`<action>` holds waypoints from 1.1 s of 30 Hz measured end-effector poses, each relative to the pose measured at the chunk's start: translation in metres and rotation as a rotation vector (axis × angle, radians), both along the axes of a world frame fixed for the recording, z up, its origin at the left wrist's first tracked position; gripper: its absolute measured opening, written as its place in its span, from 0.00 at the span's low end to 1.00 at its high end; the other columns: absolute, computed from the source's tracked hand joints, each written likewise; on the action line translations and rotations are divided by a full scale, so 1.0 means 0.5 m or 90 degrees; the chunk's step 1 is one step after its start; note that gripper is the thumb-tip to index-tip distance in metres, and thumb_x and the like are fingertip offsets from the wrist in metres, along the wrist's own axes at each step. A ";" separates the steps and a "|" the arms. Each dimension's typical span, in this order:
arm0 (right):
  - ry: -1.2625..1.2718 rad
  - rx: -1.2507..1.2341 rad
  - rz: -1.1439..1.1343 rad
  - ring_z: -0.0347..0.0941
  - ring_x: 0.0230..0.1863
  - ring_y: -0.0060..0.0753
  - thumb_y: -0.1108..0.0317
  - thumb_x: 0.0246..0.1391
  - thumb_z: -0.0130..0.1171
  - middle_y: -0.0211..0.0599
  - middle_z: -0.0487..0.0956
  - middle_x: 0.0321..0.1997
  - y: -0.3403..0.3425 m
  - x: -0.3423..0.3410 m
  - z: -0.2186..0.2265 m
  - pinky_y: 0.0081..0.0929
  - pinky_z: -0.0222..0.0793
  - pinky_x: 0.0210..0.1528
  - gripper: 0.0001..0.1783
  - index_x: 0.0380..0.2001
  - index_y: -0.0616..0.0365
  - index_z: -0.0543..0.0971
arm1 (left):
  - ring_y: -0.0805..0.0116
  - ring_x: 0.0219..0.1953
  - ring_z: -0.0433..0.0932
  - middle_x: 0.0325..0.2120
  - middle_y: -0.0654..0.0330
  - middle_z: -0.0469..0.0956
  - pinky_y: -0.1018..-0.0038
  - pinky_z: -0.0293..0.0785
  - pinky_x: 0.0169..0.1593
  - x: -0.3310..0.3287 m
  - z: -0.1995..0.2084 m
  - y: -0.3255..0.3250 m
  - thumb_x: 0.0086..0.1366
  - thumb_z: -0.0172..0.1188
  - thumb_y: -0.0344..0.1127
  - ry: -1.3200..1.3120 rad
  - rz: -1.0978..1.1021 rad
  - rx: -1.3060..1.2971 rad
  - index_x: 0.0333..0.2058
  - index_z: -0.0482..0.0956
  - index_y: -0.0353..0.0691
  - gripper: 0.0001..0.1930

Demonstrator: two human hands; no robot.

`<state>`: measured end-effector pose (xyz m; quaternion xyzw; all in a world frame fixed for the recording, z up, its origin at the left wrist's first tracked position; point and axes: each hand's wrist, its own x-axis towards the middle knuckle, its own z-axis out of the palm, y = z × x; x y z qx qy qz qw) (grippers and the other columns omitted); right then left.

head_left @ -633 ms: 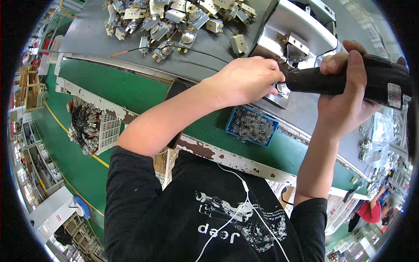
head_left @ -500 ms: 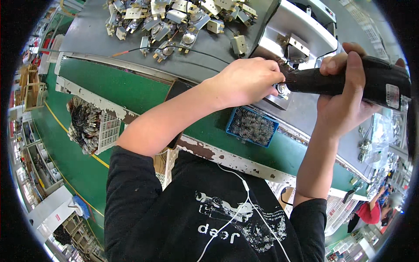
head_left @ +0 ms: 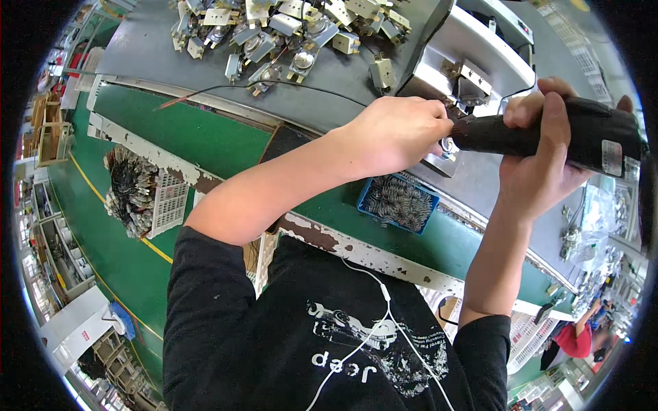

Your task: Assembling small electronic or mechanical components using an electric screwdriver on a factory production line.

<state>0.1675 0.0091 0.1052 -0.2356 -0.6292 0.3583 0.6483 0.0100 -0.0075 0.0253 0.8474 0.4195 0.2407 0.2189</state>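
My right hand [head_left: 541, 154] is wrapped round a black electric screwdriver [head_left: 504, 133], which lies nearly level with its narrow end pointing left. Right at that end, my left hand [head_left: 397, 130] is closed in a pinch. A thin black wire [head_left: 301, 83] with a reddish end runs in from the left to this hand; the fingertips' hold on it is hidden. Just beneath the fingers and the tool's nose shows a small part with a round silvery disc [head_left: 447, 146], resting at a metal block. The tool's very tip is hidden by my left fingers.
Behind my hands stands a shiny metal device [head_left: 473, 41] with a pale block-shaped part [head_left: 473, 82] at its front. Many similar parts [head_left: 301, 61] are heaped on the grey bench. A blue tray of metal springs [head_left: 397, 202] sits nearer me. A white crate [head_left: 170, 198] is at left.
The wire's reddish end has swung left and down. My left hand has shifted slightly right and down, staying at the screwdriver's nose. The screwdriver remains in my right hand.
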 end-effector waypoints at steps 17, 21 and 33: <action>0.078 0.011 0.020 0.75 0.21 0.30 0.80 0.59 0.54 0.57 0.78 0.38 0.002 0.012 -0.012 0.29 0.75 0.25 0.45 0.70 0.54 0.39 | 0.56 0.41 0.81 0.34 0.56 0.78 0.63 0.79 0.41 0.007 -0.017 -0.005 0.61 0.59 0.35 0.007 0.012 0.050 0.33 0.79 0.39 0.06; 0.087 0.019 0.052 0.75 0.22 0.30 0.80 0.59 0.54 0.57 0.78 0.39 0.004 0.013 -0.016 0.30 0.75 0.25 0.46 0.71 0.51 0.38 | 0.56 0.41 0.81 0.34 0.56 0.78 0.62 0.79 0.41 0.005 -0.019 -0.006 0.61 0.59 0.34 0.015 0.017 0.049 0.33 0.79 0.39 0.06; 0.016 -0.009 0.039 0.71 0.26 0.28 0.79 0.61 0.53 0.52 0.77 0.41 0.001 0.013 -0.014 0.31 0.71 0.29 0.43 0.71 0.43 0.44 | 0.55 0.43 0.81 0.35 0.54 0.79 0.61 0.79 0.43 0.001 -0.011 -0.005 0.61 0.61 0.36 0.008 0.008 0.010 0.33 0.80 0.37 0.08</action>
